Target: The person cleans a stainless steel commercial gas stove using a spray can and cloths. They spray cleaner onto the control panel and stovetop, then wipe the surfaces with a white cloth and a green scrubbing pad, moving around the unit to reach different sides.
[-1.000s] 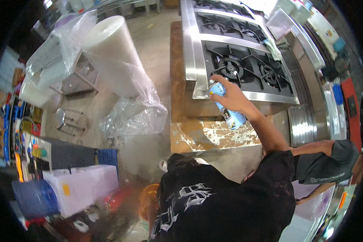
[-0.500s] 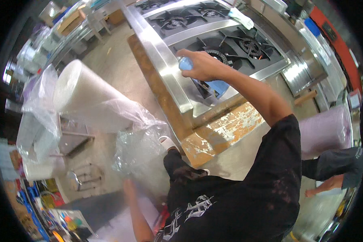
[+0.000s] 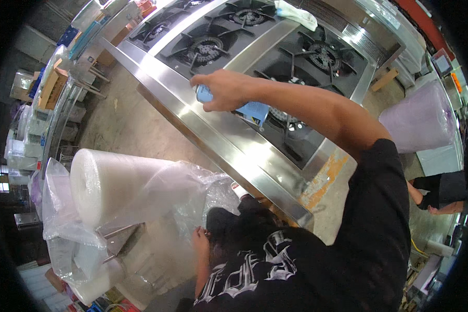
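My right hand is closed around a light-blue can, held tilted above the front of a steel gas stove. The can's rounded end pokes out by my thumb; most of its body is behind my fingers. Black burner grates sit on the stove's dark top. A white cloth lies on the steel strip at the back. My left hand hangs low by my left side, beside clear plastic film. Its fingers are curled in, and whatever they may hold is hidden.
A large bubble-wrap roll with loose clear film stands at the left. A purplish wrapped roll stands at the right, near another person. Laden metal shelving runs along the far left.
My right hand with the can has shifted left along the stove's front, while the whole view has turned. My left hand, blurred before, now shows more sharply beside my leg.
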{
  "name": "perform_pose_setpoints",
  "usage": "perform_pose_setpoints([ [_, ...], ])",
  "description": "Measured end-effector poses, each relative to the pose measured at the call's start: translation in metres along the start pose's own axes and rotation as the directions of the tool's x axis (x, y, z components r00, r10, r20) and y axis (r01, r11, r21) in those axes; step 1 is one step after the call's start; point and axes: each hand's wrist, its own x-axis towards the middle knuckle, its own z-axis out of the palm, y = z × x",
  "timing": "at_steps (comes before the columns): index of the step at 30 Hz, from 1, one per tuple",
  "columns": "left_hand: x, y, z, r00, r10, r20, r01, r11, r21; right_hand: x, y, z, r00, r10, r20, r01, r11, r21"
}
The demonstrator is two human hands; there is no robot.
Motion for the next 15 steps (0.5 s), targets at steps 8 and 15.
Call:
perform_pose_setpoints([
  [8,0.126,0.154,0.018,0.983,0.119,0.142,-0.092,0.979,-0.182,0.083,-0.011,-0.017,0.987,0.134,0.090,-0.132,0.991,-0.033],
  [15,0.246,0.228,0.026,0.947,0.148,0.285,-0.127,0.988,-0.092,0.199,0.003,-0.024,0.994,0.113,-0.014,-0.113,0.993,0.022],
])
